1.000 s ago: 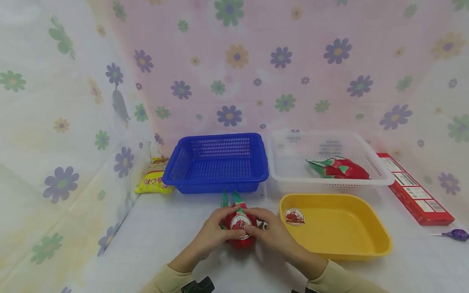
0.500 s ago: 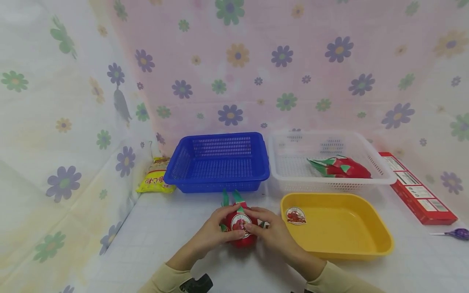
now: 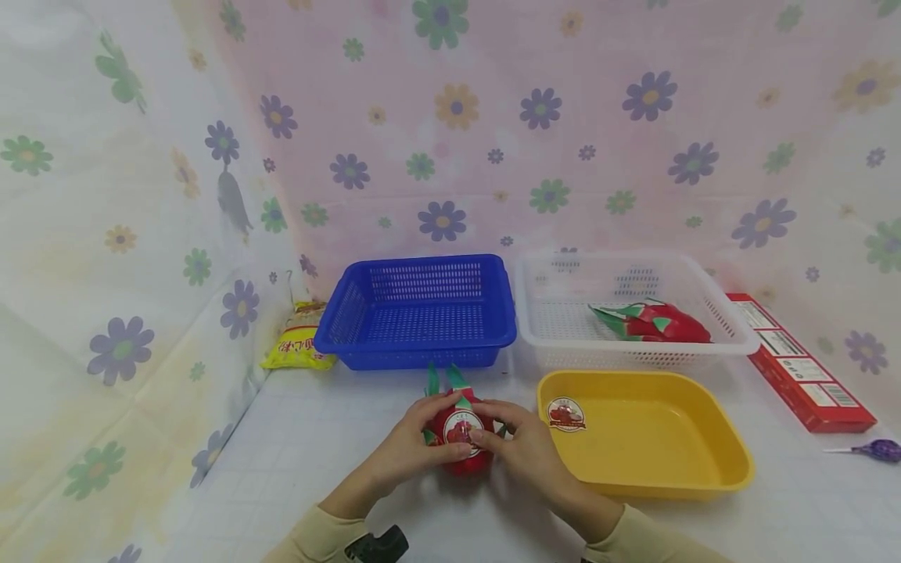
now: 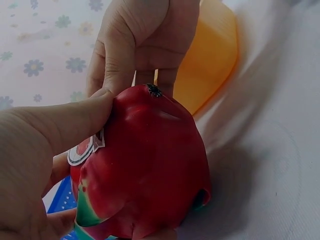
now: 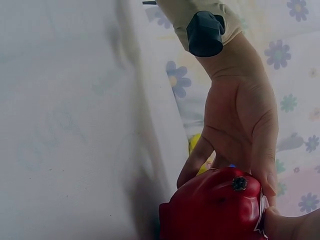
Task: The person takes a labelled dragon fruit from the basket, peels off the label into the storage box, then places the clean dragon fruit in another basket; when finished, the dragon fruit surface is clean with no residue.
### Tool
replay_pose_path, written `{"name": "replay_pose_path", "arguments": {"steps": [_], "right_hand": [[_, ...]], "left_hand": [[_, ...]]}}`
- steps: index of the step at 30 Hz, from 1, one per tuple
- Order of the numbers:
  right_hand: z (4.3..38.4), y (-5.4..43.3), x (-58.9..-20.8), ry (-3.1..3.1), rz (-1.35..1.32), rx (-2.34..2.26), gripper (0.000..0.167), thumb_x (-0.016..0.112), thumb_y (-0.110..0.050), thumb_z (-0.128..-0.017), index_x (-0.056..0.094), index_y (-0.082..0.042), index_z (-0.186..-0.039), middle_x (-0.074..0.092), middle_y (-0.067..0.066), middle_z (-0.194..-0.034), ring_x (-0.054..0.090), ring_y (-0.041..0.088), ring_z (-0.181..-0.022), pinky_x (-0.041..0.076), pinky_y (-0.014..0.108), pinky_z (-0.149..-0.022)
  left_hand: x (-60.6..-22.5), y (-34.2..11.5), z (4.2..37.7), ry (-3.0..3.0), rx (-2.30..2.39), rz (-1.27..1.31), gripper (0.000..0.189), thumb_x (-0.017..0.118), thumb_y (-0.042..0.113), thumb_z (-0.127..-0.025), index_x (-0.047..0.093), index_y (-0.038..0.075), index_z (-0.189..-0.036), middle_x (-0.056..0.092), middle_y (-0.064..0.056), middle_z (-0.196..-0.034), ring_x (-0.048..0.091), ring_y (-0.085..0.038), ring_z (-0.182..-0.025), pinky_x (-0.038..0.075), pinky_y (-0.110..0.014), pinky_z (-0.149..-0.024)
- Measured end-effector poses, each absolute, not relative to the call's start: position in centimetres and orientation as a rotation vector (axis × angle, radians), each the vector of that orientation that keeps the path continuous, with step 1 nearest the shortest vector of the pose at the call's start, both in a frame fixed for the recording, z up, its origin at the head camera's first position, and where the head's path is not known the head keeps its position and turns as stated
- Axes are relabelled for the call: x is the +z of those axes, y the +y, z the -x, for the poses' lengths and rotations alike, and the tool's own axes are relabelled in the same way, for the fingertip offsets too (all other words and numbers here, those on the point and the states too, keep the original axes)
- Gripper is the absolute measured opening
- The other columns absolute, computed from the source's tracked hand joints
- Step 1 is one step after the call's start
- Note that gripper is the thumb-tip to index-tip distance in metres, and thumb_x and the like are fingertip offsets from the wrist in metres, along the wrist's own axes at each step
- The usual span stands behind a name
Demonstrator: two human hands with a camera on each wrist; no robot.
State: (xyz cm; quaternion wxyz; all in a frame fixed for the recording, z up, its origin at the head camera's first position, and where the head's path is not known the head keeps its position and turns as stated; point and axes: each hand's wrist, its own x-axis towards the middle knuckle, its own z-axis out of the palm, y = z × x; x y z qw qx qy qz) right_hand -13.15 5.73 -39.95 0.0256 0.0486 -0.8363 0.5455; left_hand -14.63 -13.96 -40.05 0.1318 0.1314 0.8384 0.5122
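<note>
A red dragon fruit [image 3: 468, 467] with green leafy tips stands between my two hands in front of the blue basket. A round white-edged sticker [image 3: 461, 427] with a red fruit picture is on its near side. My left hand [image 3: 403, 447] grips it from the left, its thumb lying over the sticker. From the other side my right hand [image 3: 529, 452] holds the fruit, and its thumb presses on the sticker too. Both thumb tips nearly meet there. The left wrist view shows the fruit's dark stem end [image 4: 154, 90] turned toward the person. Fingers behind the fruit are partly hidden.
At the back are a blue basket [image 3: 415, 361] and a white basket [image 3: 640, 346] holding red dragon fruit [image 3: 672, 322]. A yellow tray [image 3: 651, 446] bearing a similar sticker is right of the hands. Farther out lie a yellow packet [image 3: 296, 348], red box [image 3: 809, 383] and purple-wrapped lollipop [image 3: 880, 450].
</note>
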Motion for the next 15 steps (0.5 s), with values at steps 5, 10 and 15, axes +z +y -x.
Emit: {"name": "replay_pose_path", "arguments": {"steps": [5, 10, 15], "right_hand": [[13.14, 5.75, -40.03, -2.586, -0.154, 1.688, 0.03, 0.08, -0.016, -0.081, 0.076, -0.013, -0.111, 0.071, 0.006, -0.12, 0.065, 0.025, -0.113, 0.053, 0.04, -0.091], [13.17, 5.84, -39.91, -2.601, -0.145, 1.691, 0.03, 0.079, -0.016, -0.082, 0.076, -0.011, -0.111, 0.07, 0.008, -0.122, 0.064, 0.028, -0.117, 0.053, 0.046, -0.096], [13.04, 5.91, -39.56, -2.615, -0.155, 1.681, 0.031, 0.08, -0.019, -0.081, 0.076, -0.01, -0.111, 0.07, 0.009, -0.123, 0.064, 0.029, -0.117, 0.054, 0.045, -0.095]], "left_hand": [[-39.88, -13.92, 14.61, 2.438, 1.494, -0.379, 0.076, 0.082, 0.042, -0.077, 0.05, 0.028, -0.144, 0.038, -0.012, -0.154, 0.035, -0.038, -0.142, 0.038, -0.063, -0.109], [-39.69, -13.83, 14.66, 2.42, 1.502, -0.372, 0.076, 0.083, 0.041, -0.077, 0.05, 0.028, -0.144, 0.039, -0.011, -0.153, 0.036, -0.037, -0.141, 0.04, -0.062, -0.108], [-39.5, -13.78, 14.7, 2.4, 1.516, -0.356, 0.076, 0.083, 0.039, -0.077, 0.05, 0.027, -0.144, 0.04, -0.01, -0.153, 0.038, -0.036, -0.139, 0.043, -0.059, -0.107]]}}
